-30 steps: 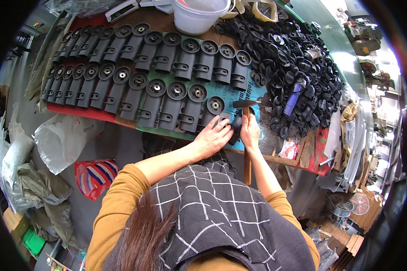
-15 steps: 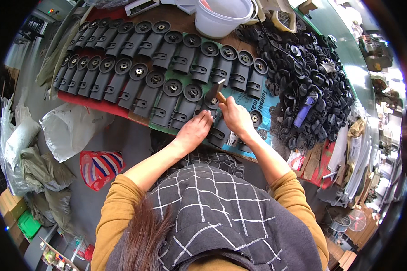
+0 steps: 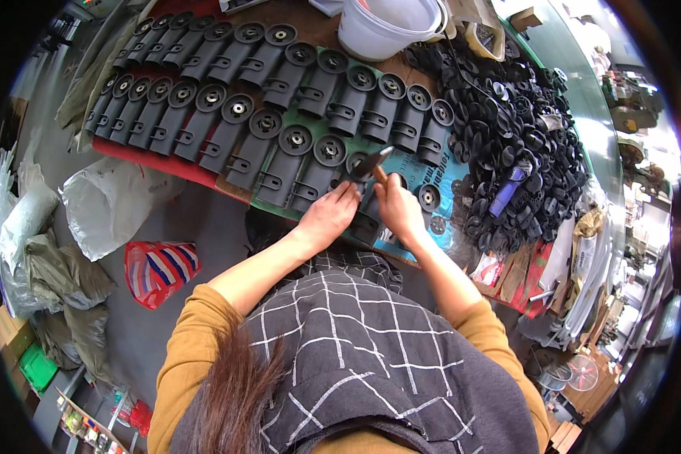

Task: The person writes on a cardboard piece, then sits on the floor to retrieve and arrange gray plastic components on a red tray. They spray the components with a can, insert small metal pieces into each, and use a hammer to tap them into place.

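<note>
My right hand (image 3: 401, 212) is closed round the wooden handle of a hammer (image 3: 370, 164). The dark hammer head hangs over the near row of parts, partly covering the round end of a black plastic fitting (image 3: 354, 160). Beside the hammer, my left hand (image 3: 330, 216) lies with its fingers pressed together against that fitting; the thumb and fingertips are partly hidden. Similar black fittings (image 3: 295, 141), each a tube with a round hub and a slotted tab, lie side by side in two long rows. Some hubs show a shiny metal centre.
A heap of loose black plastic pieces (image 3: 507, 129) covers the table's right side, with a purple-blue cylinder (image 3: 509, 189) on it. A white bucket (image 3: 382, 34) stands at the back. On the left are plastic bags (image 3: 113, 208) and a striped bag (image 3: 161, 271).
The hammer and my right hand have come slightly lower and nearer to me against the rows. My left hand stays at the same fitting. The whole view has shifted a little.
</note>
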### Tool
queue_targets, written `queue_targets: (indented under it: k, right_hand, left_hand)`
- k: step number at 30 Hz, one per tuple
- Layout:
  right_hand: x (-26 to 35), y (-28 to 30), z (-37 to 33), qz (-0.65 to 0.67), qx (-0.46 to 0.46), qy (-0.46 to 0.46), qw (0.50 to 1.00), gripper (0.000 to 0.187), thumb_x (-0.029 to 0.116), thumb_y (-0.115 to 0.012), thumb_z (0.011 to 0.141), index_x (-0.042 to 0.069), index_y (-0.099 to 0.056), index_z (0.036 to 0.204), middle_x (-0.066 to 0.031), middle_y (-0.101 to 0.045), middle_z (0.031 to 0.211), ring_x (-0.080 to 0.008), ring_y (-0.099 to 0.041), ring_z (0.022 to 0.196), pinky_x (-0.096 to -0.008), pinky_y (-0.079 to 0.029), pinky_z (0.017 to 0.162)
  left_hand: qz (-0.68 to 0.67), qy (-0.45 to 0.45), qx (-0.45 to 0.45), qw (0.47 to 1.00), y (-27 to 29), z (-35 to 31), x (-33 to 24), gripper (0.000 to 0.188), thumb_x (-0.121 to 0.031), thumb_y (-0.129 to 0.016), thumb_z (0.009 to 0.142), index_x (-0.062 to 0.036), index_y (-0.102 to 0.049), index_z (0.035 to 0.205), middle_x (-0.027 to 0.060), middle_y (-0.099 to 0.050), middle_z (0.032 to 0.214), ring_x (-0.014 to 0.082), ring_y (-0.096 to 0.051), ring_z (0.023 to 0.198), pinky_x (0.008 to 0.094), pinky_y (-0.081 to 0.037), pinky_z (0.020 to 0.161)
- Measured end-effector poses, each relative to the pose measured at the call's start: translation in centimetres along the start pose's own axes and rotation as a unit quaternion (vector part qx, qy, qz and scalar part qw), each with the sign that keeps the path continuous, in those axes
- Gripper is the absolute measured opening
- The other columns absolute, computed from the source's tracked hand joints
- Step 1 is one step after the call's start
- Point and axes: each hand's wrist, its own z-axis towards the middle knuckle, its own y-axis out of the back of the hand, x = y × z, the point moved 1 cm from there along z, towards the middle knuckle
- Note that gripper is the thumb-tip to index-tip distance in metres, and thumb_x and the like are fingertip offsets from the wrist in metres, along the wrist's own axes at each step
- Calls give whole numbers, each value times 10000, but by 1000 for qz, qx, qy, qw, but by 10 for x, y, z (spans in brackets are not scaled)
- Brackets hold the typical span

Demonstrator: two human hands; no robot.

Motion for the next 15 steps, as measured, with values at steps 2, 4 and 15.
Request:
queue_targets:
  k: [2,4,15]
  right_hand:
    - [-1,-3,-1,12,-67,12,998,316,349,-480,980,38,-424,967,-290,-621,750,-500,-598,745,-570,-462,633]
    - [-3,-7,-2,46,-99,12,994,304,340,-478,982,42,-424,964,-290,-620,751,-500,-598,745,-568,-462,631]
    - [27,2,6,67,-166,41,983,300,332,-489,977,42,-419,952,-264,-624,720,-471,-614,709,-562,-472,610]
  left_hand:
    - [-10,2,-9,1000,-1,-2,1,450,-92,-535,802,51,-530,1229,179,-526,1302,306,-483,1259,340,-443,1029]
    - [-6,-7,-11,1000,-3,-2,2,454,-90,-535,799,53,-526,1230,180,-523,1301,309,-483,1258,340,-448,1025]
    - [-20,27,36,999,30,-12,16,541,-77,-522,840,41,-409,1356,183,-444,1403,307,-400,1336,387,-337,1101]
